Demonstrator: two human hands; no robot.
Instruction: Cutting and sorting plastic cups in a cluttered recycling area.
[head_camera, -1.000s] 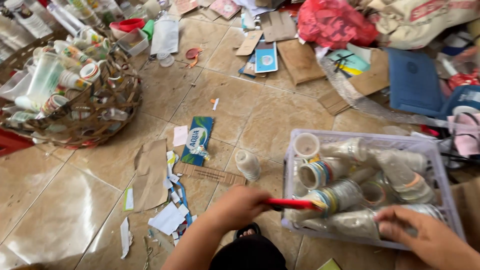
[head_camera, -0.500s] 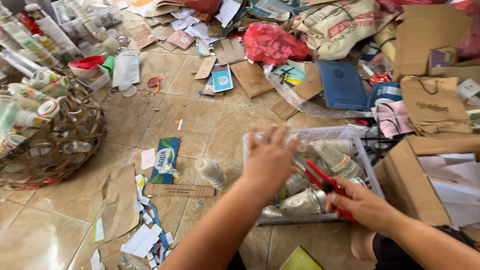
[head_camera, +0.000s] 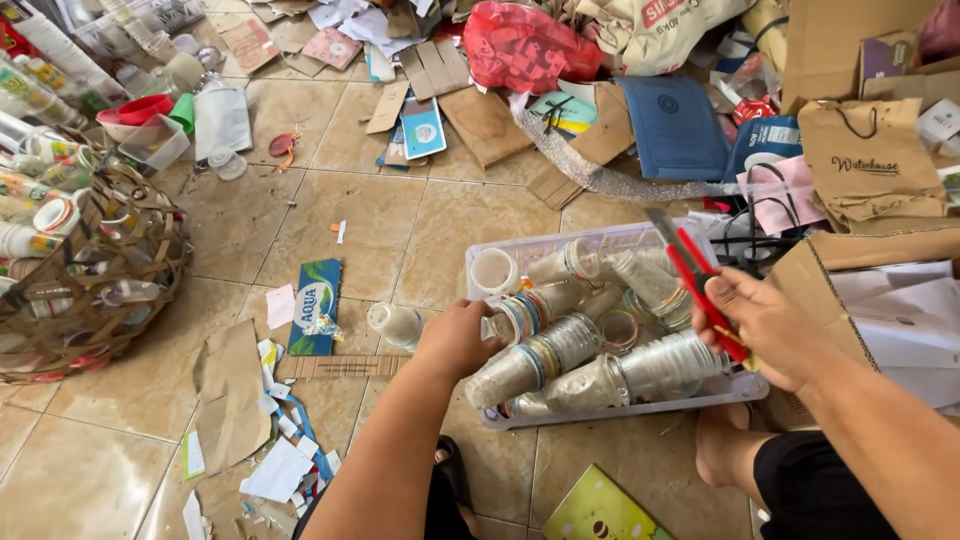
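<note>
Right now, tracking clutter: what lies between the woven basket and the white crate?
In the head view, between woven basket and white crate: blue carton piece, brown cardboard, paper scraps, clear cup.

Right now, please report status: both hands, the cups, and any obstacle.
Left hand grips a stack of clear plastic cups in the white crate. Right hand holds a red utility knife, blade out, above the crate. Nothing between the hands.

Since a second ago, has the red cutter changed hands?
Yes. The red cutter went from the left hand to the right hand, crossing the white crate.
</note>
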